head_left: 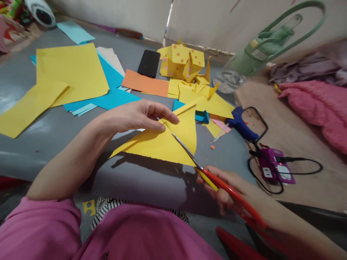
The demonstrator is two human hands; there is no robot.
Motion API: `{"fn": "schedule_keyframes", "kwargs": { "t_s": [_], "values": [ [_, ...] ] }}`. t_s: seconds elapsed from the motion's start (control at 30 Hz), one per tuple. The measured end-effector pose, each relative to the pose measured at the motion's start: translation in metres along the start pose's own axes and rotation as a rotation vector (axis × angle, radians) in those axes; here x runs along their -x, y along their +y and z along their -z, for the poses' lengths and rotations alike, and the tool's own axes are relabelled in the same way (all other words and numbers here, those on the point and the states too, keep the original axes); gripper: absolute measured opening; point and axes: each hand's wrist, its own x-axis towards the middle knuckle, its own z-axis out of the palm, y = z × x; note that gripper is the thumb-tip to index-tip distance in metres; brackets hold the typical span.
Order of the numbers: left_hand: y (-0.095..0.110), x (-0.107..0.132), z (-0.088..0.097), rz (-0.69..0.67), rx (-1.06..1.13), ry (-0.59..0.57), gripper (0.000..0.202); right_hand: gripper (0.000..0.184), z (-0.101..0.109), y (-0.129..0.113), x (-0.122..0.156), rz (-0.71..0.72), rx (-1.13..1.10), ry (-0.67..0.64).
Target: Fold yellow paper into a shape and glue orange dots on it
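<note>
My left hand (pixel 139 116) pinches the upper edge of a folded yellow paper sheet (pixel 162 142) and holds it just above the grey table (pixel 54 130). My right hand (pixel 230 189) is closed round the red and yellow handles of a pair of scissors (pixel 208 177). The thin metal blades run up and left across the yellow sheet, and their tip lies close to my left fingers.
Yellow and blue paper sheets (pixel 73 68) lie at the left. An orange strip (pixel 146 83), a black phone (pixel 149 63) and a yellow paper model (pixel 181 63) are behind. A blue glue gun (pixel 241 124), a purple power strip (pixel 273 166), a green fan (pixel 271 43) and pink cloth (pixel 317 104) are at the right.
</note>
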Motion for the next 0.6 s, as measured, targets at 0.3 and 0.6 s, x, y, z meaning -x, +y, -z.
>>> {"fn": "schedule_keyframes", "kwargs": {
  "t_s": [0.3,0.6],
  "values": [
    [0.0026,0.0009,-0.0027,0.021,-0.030,-0.036,0.036,0.061,0.0000,-0.0014,-0.0018,-0.023,-0.065,0.024],
    [-0.0019,-0.0008,-0.0054,-0.022,-0.060,-0.037,0.035,0.059,0.0019,-0.0004,-0.0096,-0.061,-0.119,-0.011]
  ]
}}
